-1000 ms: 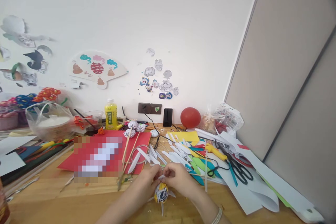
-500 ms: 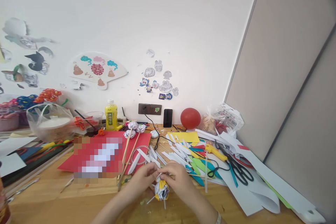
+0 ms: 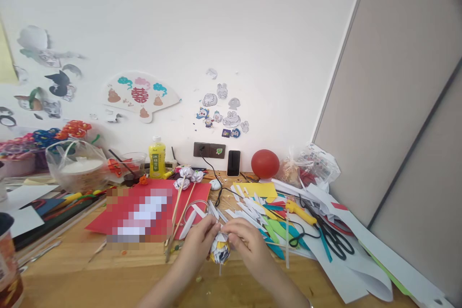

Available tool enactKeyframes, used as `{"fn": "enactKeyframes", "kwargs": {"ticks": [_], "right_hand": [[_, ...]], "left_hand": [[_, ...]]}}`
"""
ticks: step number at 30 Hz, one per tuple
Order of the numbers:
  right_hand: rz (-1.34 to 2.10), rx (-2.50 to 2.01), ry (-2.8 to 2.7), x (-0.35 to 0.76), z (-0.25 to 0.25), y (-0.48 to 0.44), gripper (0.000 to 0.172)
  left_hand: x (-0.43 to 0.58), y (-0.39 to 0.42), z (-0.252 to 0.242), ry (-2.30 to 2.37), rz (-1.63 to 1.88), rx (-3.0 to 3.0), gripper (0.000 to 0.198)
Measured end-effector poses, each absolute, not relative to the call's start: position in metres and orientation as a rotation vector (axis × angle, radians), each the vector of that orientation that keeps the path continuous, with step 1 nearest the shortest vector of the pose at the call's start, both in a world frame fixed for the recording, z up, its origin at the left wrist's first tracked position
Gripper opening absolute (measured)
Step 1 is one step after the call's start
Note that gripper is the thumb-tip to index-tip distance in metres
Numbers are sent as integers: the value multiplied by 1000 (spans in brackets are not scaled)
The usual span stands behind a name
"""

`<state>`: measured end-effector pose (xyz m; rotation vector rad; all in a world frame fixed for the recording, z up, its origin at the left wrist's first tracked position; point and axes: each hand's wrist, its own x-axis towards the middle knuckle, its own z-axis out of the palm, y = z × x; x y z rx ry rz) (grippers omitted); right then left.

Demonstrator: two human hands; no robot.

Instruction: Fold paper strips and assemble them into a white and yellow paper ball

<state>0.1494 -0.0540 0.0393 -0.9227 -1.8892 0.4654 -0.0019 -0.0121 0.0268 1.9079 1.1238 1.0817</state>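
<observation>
Close to the table's front, a small rounded paper craft [image 3: 219, 253] of overlapping white, yellow and dark pieces hangs below my fingertips. A thin pale stick or strip pokes down from under it. My left hand [image 3: 200, 239] is closed, its thumb and fingers pinching the white paper at the craft's top. From the other side, my right hand [image 3: 246, 240] pinches at that same white top with thumb and forefinger. The fingertips almost meet, so exactly what lies between them is partly hidden. Loose white paper strips [image 3: 249, 216] lie just beyond my hands.
Left are a red sheet [image 3: 119, 202], wooden sticks with white paper flowers [image 3: 183, 178] and a yellow bottle [image 3: 157, 158]. On the right lie a yellow glue gun [image 3: 301, 212], black scissors [image 3: 337, 243] and paper sheets [image 3: 339, 274]. A red balloon [image 3: 265, 163] and a phone [image 3: 234, 163] stand by the wall.
The view has shifted slightly, so the scene sits further right. My right fingers have lifted off the craft's side and spread a little; the craft has tilted and moved slightly up.
</observation>
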Motion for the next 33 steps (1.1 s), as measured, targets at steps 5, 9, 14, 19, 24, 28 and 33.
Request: {"fn": "enactKeyframes", "kwargs": {"ticks": [5,9,14,19,24,28,33], "right_hand": [[243,-966,-1956,144,35,-57,22],[77,-942,-2009,138,34,-61,19],[121,-962,-1946,139,37,-60,21],[86,-927,-1950,137,37,-62,20],[53,-915,-1965,138,37,-64,21],[-5,-1004,-1952,139,41,-64,23],[-164,-928,-2098,143,43,-66,28]], "left_hand": [[-2,-14,27,1156,1152,1932,23],[-1,-17,27,1203,1228,1912,21],[0,-19,30,1184,1219,1922,22],[-2,-19,29,1205,1242,1919,20],[-2,-21,31,1222,1253,1923,20],[-3,-22,34,1200,1243,1940,21],[-4,-21,35,1203,1263,1920,19]]}}
